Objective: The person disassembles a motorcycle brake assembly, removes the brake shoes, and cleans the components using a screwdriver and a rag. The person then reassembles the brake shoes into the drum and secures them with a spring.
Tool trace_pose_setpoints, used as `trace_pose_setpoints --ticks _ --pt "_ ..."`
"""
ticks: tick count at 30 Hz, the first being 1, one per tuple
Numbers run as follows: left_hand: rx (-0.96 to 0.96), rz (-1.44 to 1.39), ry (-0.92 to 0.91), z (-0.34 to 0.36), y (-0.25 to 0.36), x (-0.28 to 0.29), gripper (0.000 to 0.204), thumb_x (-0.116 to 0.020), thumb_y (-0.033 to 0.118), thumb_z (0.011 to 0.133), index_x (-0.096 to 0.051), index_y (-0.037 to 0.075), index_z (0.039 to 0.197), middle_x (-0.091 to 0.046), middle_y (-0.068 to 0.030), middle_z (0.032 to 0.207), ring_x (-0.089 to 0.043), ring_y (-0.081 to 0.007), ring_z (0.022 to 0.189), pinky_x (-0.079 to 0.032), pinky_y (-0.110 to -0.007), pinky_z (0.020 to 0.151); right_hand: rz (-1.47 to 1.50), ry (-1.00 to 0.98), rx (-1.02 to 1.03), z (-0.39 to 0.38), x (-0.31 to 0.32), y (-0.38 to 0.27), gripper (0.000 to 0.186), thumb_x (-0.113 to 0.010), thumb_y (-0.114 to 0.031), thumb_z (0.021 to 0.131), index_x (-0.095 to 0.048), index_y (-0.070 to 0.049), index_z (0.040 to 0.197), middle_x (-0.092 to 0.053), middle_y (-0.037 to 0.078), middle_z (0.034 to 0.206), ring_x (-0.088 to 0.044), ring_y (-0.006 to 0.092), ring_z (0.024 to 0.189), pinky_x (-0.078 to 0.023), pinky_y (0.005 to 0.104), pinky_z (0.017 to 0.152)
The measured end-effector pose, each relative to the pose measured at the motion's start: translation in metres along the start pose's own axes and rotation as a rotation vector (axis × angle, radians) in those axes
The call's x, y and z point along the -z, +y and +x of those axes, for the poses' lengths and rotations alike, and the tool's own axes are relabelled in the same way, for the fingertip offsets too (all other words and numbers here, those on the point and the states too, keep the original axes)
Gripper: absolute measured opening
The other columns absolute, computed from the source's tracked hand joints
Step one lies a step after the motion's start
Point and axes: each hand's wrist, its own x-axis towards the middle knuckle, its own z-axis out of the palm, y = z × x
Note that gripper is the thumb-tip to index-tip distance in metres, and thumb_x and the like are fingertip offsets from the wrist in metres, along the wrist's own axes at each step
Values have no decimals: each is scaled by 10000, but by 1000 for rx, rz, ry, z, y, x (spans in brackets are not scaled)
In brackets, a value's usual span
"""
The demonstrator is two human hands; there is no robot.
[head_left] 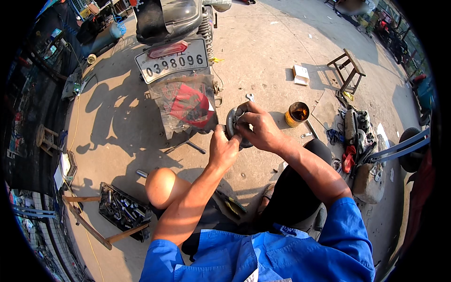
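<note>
Between my two hands is a dark, round metal part [231,123], held up in front of me near the rear of a motorbike [171,21]. My left hand [222,149] pinches its near lower edge with the thumb on top. My right hand [261,128] curls over its right side, fingers bent down on its face. Most of the part is covered by my fingers, so its exact kind is unclear. Just left of it hangs the motorbike's dirty mudflap [169,105] with a red patch, below a white number plate [171,60].
Right of my hands stands an open can [297,115] of amber liquid. A spanner [250,97] lies beyond my hands. Farther right are a white box [300,75], a wooden stool [348,69] and a heap of rags and parts [357,136]. A toolbox [123,216] sits lower left.
</note>
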Motion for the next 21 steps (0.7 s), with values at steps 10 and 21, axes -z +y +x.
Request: trace_pose_setpoints --ticks 10,21 --pt "14 11 19 -6 12 -2 196 -662 0 876 -552 -60 1027 -640 -106 918 -624 -138 820 -549 -305 686 -34 2 61 2 1 -6 141 -727 -54 797 -672 57 865 -609 214 1083 -656 400 901 -546 445 764" --pt "38 35 0 -3 8 -1 195 -667 16 882 -556 -61 1021 -639 -100 914 -612 -124 800 -536 -296 664 -63 -3 51 0 3 -5 155 -739 -78 797 -671 51 849 -612 203 1082 -657 388 885 -544 442 754"
